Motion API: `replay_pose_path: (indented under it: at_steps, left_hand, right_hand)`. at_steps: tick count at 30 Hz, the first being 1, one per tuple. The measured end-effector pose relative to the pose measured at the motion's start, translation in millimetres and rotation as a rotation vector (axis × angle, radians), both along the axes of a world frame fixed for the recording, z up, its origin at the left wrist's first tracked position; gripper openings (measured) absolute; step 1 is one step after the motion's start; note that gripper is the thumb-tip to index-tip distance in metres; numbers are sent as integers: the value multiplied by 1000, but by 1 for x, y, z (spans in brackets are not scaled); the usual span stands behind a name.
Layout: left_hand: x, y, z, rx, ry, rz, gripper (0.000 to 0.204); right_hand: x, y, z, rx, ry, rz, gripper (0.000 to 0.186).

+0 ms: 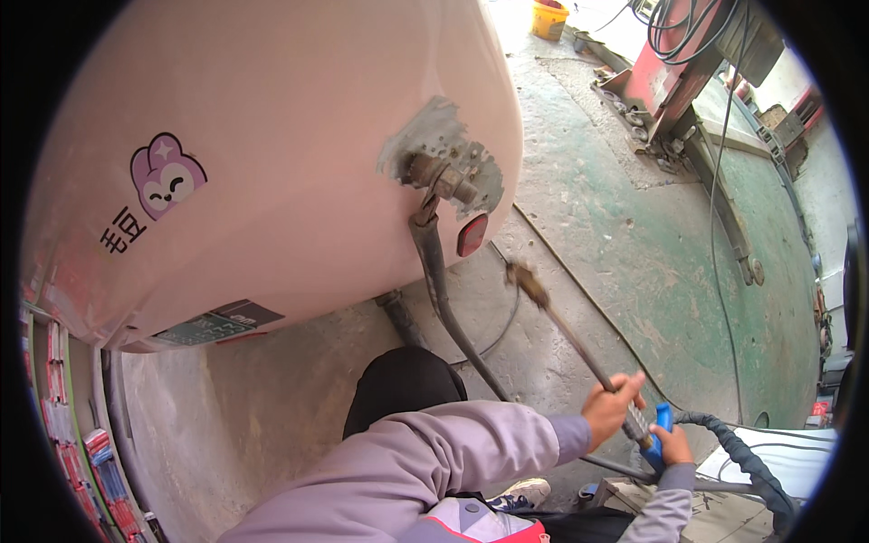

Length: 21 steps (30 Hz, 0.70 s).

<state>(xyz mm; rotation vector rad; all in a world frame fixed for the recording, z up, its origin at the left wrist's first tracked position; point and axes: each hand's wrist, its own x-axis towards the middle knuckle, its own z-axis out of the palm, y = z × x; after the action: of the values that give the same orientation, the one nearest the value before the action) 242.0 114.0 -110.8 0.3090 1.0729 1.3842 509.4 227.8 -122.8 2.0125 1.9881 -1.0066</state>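
My left hand (611, 412) closes around the metal shaft of a long slide hammer (584, 348). My right hand (672, 445) grips its blue handle just beyond. The rod slants up and left, ending in a motion-blurred brownish tip apart from the car. A pale pink car body panel (317, 181) fills the upper left. On it, a bare grey metal patch (484, 167) shows rows of small dark spots. A metal clamp (444, 178) is fixed at this patch, and a thick black cable (434, 271) hangs down from it.
Below the patch sits a red reflector (472, 235). A thick black sleeved cable (747, 462) runs from the handle. Thin cables cross the worn green floor (661, 262). A red metal stand (674, 77) and yellow bucket (549, 20) are farther back. A rack of packets (86, 434) stands left.
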Motion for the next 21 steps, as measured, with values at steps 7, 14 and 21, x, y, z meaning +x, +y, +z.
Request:
replay_pose_path:
  at_steps: [7, 14, 21]
  left_hand:
    - [7, 5, -17, -23, -70, 36, 54]
    - [-36, 7, 12, -31, 13, 92, 55]
    - [-45, 3, 13, 29, -49, 91, 53]
  right_hand:
    - [11, 2, -1, -33, 8, 27, 58]
    - [-27, -1, -18, 72, 67, 103, 50]
    - [-41, -1, -9, 57, 38, 102, 53]
